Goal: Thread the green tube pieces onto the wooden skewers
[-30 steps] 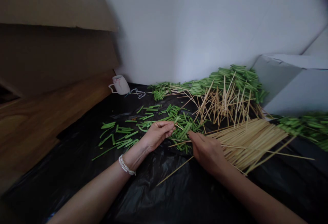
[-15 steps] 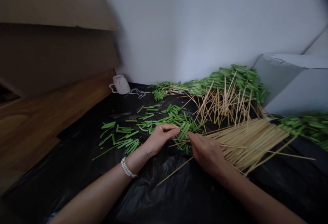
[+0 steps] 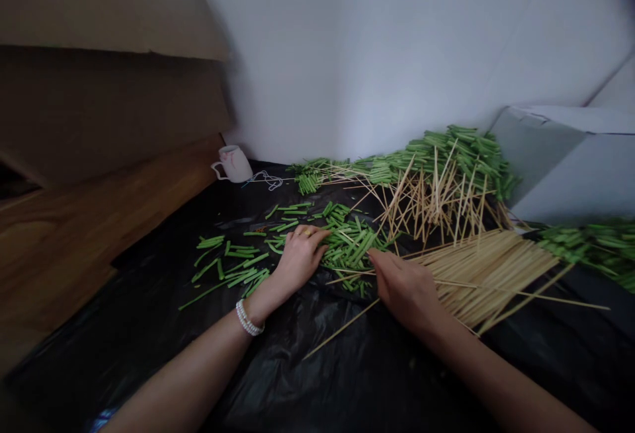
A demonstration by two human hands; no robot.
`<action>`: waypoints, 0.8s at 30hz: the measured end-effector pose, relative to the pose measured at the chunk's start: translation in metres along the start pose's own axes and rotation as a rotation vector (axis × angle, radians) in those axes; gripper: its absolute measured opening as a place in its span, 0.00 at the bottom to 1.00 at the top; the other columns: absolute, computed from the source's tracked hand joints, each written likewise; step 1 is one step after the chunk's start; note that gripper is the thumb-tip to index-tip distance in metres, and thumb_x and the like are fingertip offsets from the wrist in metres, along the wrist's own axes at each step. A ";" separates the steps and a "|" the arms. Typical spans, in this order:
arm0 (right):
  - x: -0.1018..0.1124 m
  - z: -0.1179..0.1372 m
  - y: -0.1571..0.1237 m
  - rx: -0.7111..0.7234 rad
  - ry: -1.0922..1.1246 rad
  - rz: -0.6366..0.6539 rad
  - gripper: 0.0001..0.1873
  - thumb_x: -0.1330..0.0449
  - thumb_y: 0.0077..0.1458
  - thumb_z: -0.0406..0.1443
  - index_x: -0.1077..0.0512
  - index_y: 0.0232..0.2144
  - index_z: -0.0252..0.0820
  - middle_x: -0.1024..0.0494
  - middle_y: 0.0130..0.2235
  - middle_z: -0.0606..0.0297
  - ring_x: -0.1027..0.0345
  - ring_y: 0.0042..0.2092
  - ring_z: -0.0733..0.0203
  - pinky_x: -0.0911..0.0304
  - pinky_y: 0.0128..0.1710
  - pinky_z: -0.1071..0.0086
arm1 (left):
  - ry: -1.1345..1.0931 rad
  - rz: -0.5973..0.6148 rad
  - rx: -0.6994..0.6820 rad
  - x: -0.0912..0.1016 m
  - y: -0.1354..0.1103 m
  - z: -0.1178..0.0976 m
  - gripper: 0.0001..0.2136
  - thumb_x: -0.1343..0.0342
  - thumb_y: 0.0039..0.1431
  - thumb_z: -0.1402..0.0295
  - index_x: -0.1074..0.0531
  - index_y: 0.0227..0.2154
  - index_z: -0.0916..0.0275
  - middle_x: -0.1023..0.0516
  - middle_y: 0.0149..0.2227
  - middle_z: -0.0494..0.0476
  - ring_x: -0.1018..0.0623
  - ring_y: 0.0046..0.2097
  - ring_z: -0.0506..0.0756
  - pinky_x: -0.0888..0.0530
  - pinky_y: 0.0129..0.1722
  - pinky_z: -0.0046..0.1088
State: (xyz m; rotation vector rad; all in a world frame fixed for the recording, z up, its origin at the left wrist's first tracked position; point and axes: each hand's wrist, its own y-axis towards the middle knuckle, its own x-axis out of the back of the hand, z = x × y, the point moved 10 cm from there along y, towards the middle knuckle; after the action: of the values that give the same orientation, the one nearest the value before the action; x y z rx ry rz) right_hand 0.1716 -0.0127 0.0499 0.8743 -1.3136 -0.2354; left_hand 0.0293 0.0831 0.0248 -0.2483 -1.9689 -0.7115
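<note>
My right hand (image 3: 404, 287) is closed around a bamboo skewer (image 3: 347, 237), whose pale tip points left over the greens. Several cut green stems (image 3: 364, 246) sit crosswise on that skewer, just beside my fingertips. My left hand (image 3: 300, 252), with a ring and a white bead bracelet (image 3: 248, 318), reaches over the left side of a loose heap of cut green stems (image 3: 340, 215). Its index finger and thumb are apart near the stems; no stem shows clearly between them.
Bare skewers (image 3: 491, 274) lie fanned out at right. Behind them are piled skewers threaded with stems (image 3: 456, 149), against the wall. A mug (image 3: 235, 164) stands at back left near a white cord (image 3: 270, 180). Black plastic sheeting (image 3: 297, 380) covers the surface; a white box (image 3: 570, 155) stands right.
My left hand has moved away from the skewer tip, left and slightly up, to the loose stems. My right hand keeps the skewer and has shifted slightly right.
</note>
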 end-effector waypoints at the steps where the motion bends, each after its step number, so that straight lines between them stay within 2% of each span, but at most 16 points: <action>1: 0.000 0.000 0.000 0.002 0.001 0.000 0.14 0.50 0.59 0.28 0.27 0.43 0.37 0.20 0.33 0.62 0.28 0.31 0.65 0.39 0.31 0.73 | 0.047 0.002 -0.003 0.000 -0.001 -0.001 0.13 0.45 0.60 0.69 0.26 0.47 0.57 0.23 0.45 0.59 0.30 0.49 0.61 0.36 0.46 0.39; 8: -0.002 0.002 -0.001 -0.001 -0.016 0.018 0.14 0.50 0.59 0.28 0.27 0.42 0.37 0.21 0.32 0.62 0.29 0.30 0.66 0.41 0.29 0.73 | 0.115 0.028 0.003 0.001 -0.001 -0.003 0.06 0.45 0.60 0.68 0.23 0.36 0.59 0.24 0.37 0.58 0.30 0.44 0.60 0.37 0.42 0.36; 14: -0.003 0.001 -0.001 0.000 -0.008 0.022 0.15 0.51 0.59 0.28 0.26 0.43 0.37 0.21 0.32 0.62 0.30 0.29 0.66 0.41 0.29 0.73 | 0.115 -0.075 0.074 0.017 0.000 0.003 0.07 0.48 0.62 0.70 0.25 0.36 0.59 0.23 0.38 0.58 0.30 0.45 0.60 0.38 0.43 0.37; 16: -0.004 0.001 -0.002 -0.004 -0.004 0.032 0.16 0.51 0.59 0.28 0.26 0.43 0.37 0.21 0.32 0.62 0.30 0.29 0.66 0.41 0.29 0.73 | -0.010 -0.125 0.085 0.023 0.002 0.005 0.06 0.48 0.61 0.70 0.25 0.35 0.59 0.23 0.37 0.57 0.29 0.45 0.60 0.37 0.44 0.37; 19: -0.007 0.000 -0.002 -0.016 -0.001 0.057 0.16 0.51 0.58 0.28 0.26 0.44 0.38 0.21 0.32 0.61 0.30 0.30 0.66 0.41 0.30 0.73 | -0.361 -0.197 0.136 0.028 0.003 0.011 0.06 0.46 0.60 0.68 0.24 0.34 0.60 0.22 0.36 0.57 0.26 0.41 0.58 0.34 0.43 0.33; 21: -0.008 0.000 -0.002 -0.018 -0.002 0.064 0.16 0.51 0.58 0.28 0.27 0.44 0.38 0.21 0.32 0.62 0.31 0.29 0.66 0.42 0.29 0.73 | -0.630 -0.212 0.217 0.024 0.003 0.016 0.07 0.43 0.58 0.65 0.22 0.33 0.61 0.21 0.35 0.56 0.26 0.37 0.56 0.33 0.40 0.30; 24: -0.007 0.000 -0.002 -0.014 -0.008 0.062 0.16 0.51 0.59 0.29 0.27 0.43 0.39 0.22 0.31 0.64 0.32 0.28 0.67 0.44 0.28 0.73 | -0.948 -0.169 0.365 0.008 0.000 0.022 0.11 0.38 0.53 0.62 0.20 0.35 0.64 0.20 0.32 0.56 0.26 0.34 0.54 0.32 0.37 0.28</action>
State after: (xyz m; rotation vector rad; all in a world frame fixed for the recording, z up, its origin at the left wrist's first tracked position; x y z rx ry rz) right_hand 0.1698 -0.0095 0.0434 0.8199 -1.3426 -0.1990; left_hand 0.0094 0.0942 0.0239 -0.2135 -3.0040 -0.3256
